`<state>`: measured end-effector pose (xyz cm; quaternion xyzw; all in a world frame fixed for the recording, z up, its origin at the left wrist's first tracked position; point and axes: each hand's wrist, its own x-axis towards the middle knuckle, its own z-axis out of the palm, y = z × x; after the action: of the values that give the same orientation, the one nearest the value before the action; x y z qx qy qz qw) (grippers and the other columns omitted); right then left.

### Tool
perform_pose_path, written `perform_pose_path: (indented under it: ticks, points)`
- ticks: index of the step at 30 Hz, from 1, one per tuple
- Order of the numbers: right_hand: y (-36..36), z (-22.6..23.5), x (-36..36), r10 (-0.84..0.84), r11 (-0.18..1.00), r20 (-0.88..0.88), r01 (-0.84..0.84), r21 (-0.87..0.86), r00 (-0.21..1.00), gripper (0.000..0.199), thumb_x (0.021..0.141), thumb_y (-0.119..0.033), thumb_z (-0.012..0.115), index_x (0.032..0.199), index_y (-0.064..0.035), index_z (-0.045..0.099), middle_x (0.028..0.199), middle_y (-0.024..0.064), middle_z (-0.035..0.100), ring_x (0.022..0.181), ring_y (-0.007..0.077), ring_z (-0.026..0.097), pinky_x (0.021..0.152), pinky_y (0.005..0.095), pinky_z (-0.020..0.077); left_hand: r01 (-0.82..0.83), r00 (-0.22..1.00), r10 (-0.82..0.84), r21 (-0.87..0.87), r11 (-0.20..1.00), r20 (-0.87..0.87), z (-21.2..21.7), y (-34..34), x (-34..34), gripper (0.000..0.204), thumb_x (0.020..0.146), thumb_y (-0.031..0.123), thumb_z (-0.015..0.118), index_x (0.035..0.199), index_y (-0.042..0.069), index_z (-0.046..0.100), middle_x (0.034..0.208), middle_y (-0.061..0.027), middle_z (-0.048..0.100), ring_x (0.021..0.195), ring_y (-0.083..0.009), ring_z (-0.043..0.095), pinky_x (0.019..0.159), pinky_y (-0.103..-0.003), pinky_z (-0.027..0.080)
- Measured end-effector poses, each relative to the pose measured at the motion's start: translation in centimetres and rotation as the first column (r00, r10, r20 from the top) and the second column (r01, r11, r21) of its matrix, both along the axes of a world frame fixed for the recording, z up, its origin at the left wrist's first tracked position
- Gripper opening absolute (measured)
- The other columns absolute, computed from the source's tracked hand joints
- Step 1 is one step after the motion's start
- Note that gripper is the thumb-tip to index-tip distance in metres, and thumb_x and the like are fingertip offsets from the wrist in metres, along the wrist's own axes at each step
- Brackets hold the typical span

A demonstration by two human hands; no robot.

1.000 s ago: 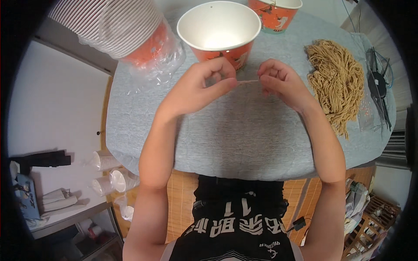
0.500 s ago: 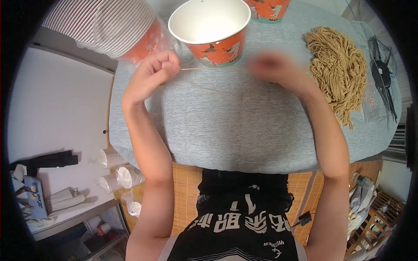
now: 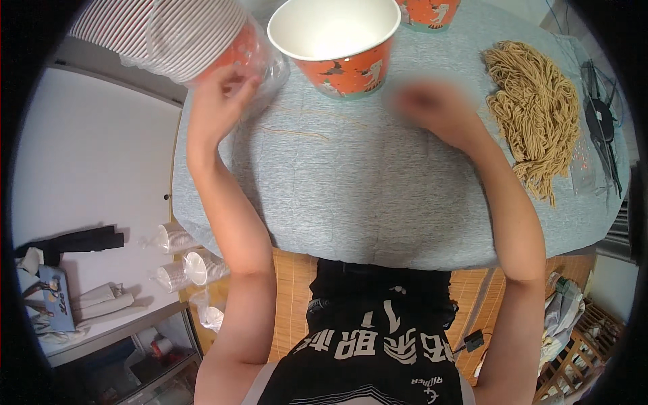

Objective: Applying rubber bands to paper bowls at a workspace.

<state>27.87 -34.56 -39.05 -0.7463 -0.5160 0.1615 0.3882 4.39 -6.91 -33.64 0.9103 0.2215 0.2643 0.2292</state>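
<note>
Noodle strands (image 3: 297, 131) lie crosswise on the counter (image 3: 378, 196), between the left hand (image 3: 219, 101), its grip fingering the bagged cup stack (image 3: 182, 34), and the blurred right hand (image 3: 432, 108), grip apparently empty.

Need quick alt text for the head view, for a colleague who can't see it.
Left hand reaches the plastic-wrapped stack of cups on a grey table; the blurred right hand hovers near an empty orange paper bowl. Loose strands lie between them; a pile of tan strands lies right.

Paper bowl (image 3: 334, 44) at counter (image 3: 378, 196) rear centre, bagged cup stack (image 3: 179, 30) left, noodle heap (image 3: 536, 111) right, loose strands (image 3: 297, 131) in front of bowl.
</note>
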Motion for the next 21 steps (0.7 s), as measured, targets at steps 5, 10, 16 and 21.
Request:
perform_pose_path:
  ticks: [5, 10, 16, 21]
  points:
    - [0.8, -0.2, -3.1, 0.054, 0.997, 0.114, -0.059, 0.044, 0.992, 0.024, 0.087, -0.028, 0.075, 0.1, -0.0072, 0.074, 0.096, 0.0089, 0.071, 0.086, 0.0241, 0.069, 0.077, 0.0364, 0.0547, 0.383, 0.917, -0.387, -0.055, 0.922, -0.094, 1.3, -4.6, 1.1, 0.017, 0.085, 0.018, 0.076, 0.092, 0.004, 0.072, 0.085, -0.0073, 0.069, 0.079, -0.0165, 0.067, 0.071, -0.03, 0.053]
    - [1.9, -1.7, -4.4, 0.052, 0.984, 0.344, -0.108, 0.145, 0.938, 0.024, 0.085, -0.03, 0.075, 0.099, -0.0101, 0.074, 0.1, 0.0074, 0.068, 0.091, 0.0266, 0.068, 0.078, 0.0391, 0.055, 0.525, 0.845, -0.504, 0.099, 0.845, -0.178, -1.5, -8.6, 4.5, 0.028, 0.082, 0.013, 0.078, 0.107, 0.005, 0.07, 0.103, -0.0134, 0.069, 0.089, -0.0305, 0.07, 0.078, -0.039, 0.057]
    - [2.2, -2.4, -4.3, 0.087, 0.983, 0.272, -0.127, 0.131, 0.958, 0.015, 0.091, -0.022, 0.068, 0.101, -0.0113, 0.072, 0.1, 0.0072, 0.068, 0.092, 0.0293, 0.066, 0.078, 0.0404, 0.0536, 0.522, 0.841, -0.493, 0.096, 0.847, -0.223, -3.7, -9.1, 5.4, 0.031, 0.081, 0.013, 0.077, 0.11, 0.006, 0.068, 0.1, -0.0147, 0.068, 0.092, -0.0335, 0.068, 0.076, -0.041, 0.055]
    - [1.5, -1.6, -3.9, 0.028, 0.971, 0.057, -0.04, 0.236, 0.998, 0.015, 0.097, -0.019, 0.06, 0.103, -0.0054, 0.064, 0.096, 0.011, 0.067, 0.087, 0.0334, 0.065, 0.076, 0.0419, 0.0506, 0.452, 0.889, -0.457, -0.101, 0.886, -0.025, -3.9, -10.0, 6.1, 0.018, 0.088, 0.014, 0.074, 0.101, 0.002, 0.068, 0.084, -0.0133, 0.067, 0.068, -0.0258, 0.064, 0.063, -0.036, 0.052]
